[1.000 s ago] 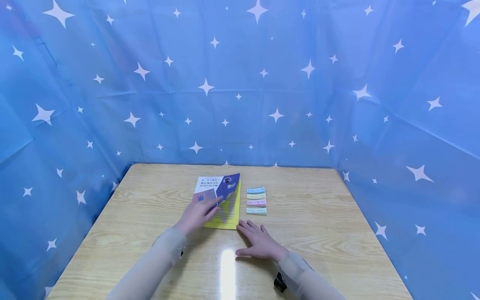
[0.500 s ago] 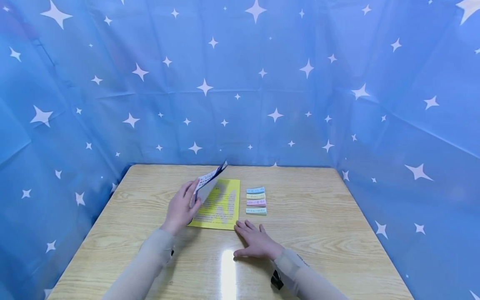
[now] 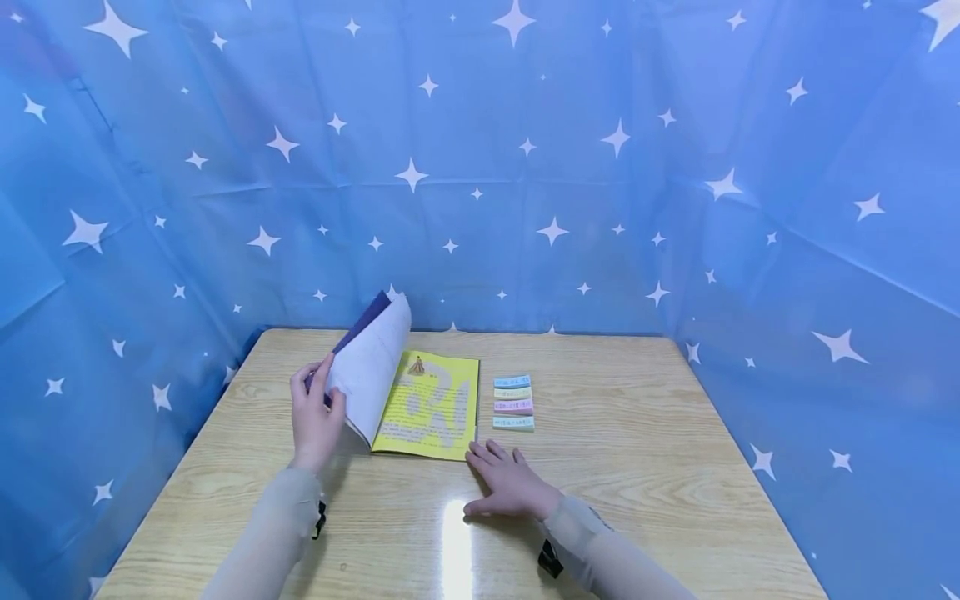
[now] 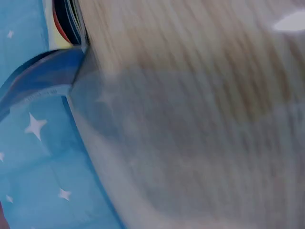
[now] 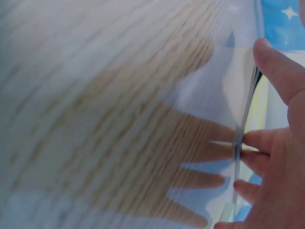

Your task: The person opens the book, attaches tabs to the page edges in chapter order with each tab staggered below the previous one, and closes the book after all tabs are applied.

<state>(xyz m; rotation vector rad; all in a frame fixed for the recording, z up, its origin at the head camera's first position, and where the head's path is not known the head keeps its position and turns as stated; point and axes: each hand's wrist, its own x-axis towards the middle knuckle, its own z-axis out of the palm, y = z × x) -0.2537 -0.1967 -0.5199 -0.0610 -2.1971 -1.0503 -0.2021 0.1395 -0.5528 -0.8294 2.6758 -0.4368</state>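
A thin book (image 3: 431,407) lies on the wooden table (image 3: 637,433) with a yellow printed page showing. My left hand (image 3: 315,414) grips its lifted cover (image 3: 367,367), which curves up and to the left, white inside and dark blue outside. My right hand (image 3: 504,481) lies flat on the table, fingers straight, its fingertips touching the book's near right corner. In the right wrist view the fingers (image 5: 267,157) meet the book's edge (image 5: 245,124). The left wrist view is blurred, showing only table wood and blue cloth.
Several pastel sticky-note strips (image 3: 513,402) lie in a column just right of the book. Blue star-patterned cloth (image 3: 525,167) walls in the table at the back and both sides. A bright glare (image 3: 456,542) sits on the wood near the front edge.
My left hand has lifted the cover off the book and swung it up and to the left, baring the yellow page. My right hand has stayed in place.
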